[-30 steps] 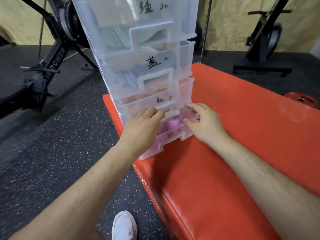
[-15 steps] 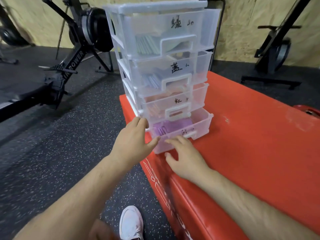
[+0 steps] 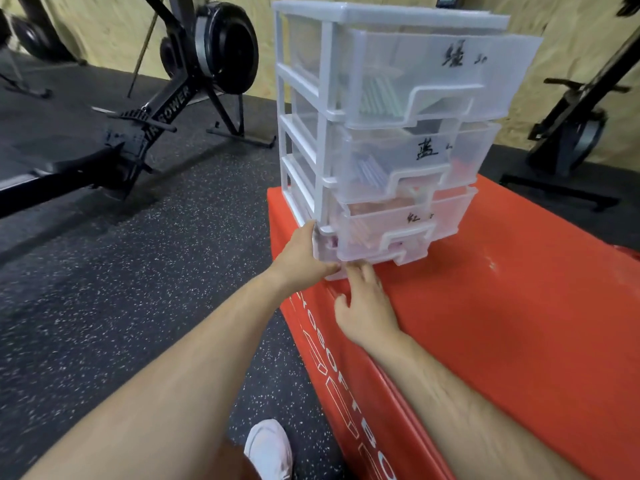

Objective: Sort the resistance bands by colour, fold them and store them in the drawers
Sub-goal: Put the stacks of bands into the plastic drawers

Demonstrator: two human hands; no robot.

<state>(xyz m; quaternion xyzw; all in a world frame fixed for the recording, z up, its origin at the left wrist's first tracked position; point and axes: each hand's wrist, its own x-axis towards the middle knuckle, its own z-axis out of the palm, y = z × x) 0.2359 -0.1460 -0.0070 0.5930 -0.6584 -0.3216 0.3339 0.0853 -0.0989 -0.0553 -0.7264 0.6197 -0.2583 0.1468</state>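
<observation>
At the far left a black rowing machine (image 3: 194, 98) stands on the dark speckled floor (image 3: 138, 271), and a white shoe (image 3: 270, 448) shows at the lower edge between the two forearms.

The left hand (image 3: 304, 254) reaches to the lower left corner of the clear drawer unit (image 3: 325, 98). Its fingers lie up along the side of the white frame and its thumb runs across the front at the base, so it clasps that corner.

The unit stands upright at the near left corner of the red padded surface (image 3: 519, 323), with four drawers stacked, each marked in black handwriting.
- The top drawer (image 3: 485, 81) holds green bands (image 3: 377, 95).
- The second drawer (image 3: 464, 161) holds blue bands (image 3: 372, 171).
- The third drawer (image 3: 446, 220) holds red bands (image 3: 377, 206).
- The bottom drawer (image 3: 408, 259) shows a trace of purple bands (image 3: 334, 242) through its wall, just beside the left hand's thumb.

All the bands lie inside the drawers, above and beyond both hands; neither hand has hold of one.

The right hand (image 3: 367, 306) lies just right of the left hand, low over the surface. Its fingers are stretched forward and spread, the tips touching the foot of the bottom drawer's front, and it grasps nothing.

Farther right, another black exercise machine (image 3: 571, 133) stands on the floor by the wall.
</observation>
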